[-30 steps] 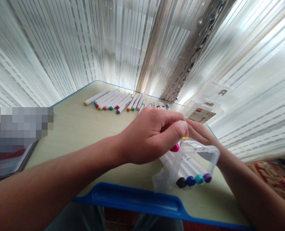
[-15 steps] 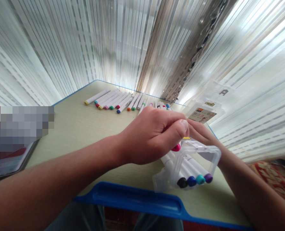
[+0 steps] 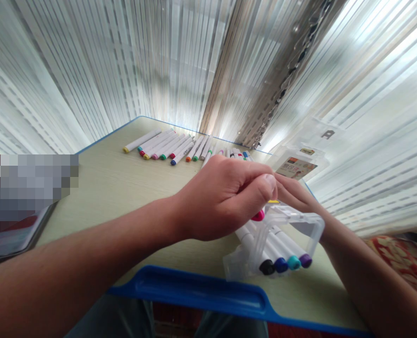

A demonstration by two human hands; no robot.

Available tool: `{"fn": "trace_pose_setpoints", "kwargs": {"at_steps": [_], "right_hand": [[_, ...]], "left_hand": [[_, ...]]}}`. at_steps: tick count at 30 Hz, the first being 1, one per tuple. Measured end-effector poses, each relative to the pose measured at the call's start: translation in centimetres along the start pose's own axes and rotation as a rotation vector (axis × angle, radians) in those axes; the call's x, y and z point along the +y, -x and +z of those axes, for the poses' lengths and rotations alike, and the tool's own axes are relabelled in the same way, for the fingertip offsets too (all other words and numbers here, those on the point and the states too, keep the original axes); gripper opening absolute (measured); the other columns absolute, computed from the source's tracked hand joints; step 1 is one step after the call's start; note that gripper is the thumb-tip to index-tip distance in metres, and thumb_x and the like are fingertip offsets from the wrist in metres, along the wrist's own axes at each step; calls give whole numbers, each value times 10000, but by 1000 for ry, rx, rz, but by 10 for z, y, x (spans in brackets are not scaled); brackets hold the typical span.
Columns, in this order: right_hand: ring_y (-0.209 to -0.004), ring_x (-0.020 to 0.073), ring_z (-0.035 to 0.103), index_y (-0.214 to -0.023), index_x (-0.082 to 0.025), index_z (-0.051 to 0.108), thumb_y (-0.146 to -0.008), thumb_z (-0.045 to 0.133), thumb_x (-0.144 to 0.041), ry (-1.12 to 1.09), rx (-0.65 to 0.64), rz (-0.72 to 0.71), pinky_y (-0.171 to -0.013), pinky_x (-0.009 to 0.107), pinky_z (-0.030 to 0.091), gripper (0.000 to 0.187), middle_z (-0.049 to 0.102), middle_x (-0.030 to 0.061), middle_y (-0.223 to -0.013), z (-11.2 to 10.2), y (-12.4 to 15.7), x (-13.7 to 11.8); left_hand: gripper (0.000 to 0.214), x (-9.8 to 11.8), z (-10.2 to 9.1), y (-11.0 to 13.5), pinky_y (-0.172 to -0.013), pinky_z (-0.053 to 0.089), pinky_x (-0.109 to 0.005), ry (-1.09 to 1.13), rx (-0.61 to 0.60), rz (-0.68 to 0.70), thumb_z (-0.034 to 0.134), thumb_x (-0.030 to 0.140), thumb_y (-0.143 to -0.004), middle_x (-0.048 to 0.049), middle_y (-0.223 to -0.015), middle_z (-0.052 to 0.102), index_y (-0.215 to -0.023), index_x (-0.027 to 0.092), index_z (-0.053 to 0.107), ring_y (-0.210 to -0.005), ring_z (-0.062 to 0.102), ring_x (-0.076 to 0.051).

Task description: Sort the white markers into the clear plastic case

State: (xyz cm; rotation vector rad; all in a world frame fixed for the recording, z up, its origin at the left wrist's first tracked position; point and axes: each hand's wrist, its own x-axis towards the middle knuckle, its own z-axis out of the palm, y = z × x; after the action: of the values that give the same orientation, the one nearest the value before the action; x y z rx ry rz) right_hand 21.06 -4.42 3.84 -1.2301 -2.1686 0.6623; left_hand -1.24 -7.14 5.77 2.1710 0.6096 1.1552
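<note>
My left hand (image 3: 226, 197) is closed in a fist, its thumb pressed over the curled fingers. Out of its underside pokes the pink cap of a marker (image 3: 258, 215); the rest of that marker is hidden. Below and right of the fist is a clear plastic marker case (image 3: 316, 234), with its open end toward me. Inside lie white markers with black, dark blue, teal and purple caps (image 3: 293, 262). My right hand (image 3: 295, 193) reaches round the far side of the case and grips it, its fingertips hidden behind my left hand.
Several white markers (image 3: 161, 143) with coloured caps lie in a row at the table's back. A clear case part with a label (image 3: 296, 166) stands at the back right. The table (image 3: 106, 188) has a blue front trough (image 3: 201, 291). A tablet-like object (image 3: 41, 230) lies at left.
</note>
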Motion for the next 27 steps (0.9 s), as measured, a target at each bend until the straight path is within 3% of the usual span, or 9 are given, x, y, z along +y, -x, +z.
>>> {"fn": "trace_pose_setpoints", "kwargs": {"at_steps": [8,27], "right_hand": [[-773,238,664,-864,-212,691,-1033,401,-510,-31,-4,6,-715,339,494,449,741,37,-833,0,0,1],[-710,228,613,-768,-243,584,-1007,404,-554,2,-6,8,-677,329,513,432,662,25,-752,0,1,2]], "left_hand": [[366,0,1,0,-569,441,-241,-22,-21,-33,424,253,-995,-16,-649,651,-843,127,733,-622,585,-124],[379,-1,1,0,-574,429,-241,-38,-32,-34,424,285,-998,-17,-656,634,-868,120,739,-624,563,-122]]}}
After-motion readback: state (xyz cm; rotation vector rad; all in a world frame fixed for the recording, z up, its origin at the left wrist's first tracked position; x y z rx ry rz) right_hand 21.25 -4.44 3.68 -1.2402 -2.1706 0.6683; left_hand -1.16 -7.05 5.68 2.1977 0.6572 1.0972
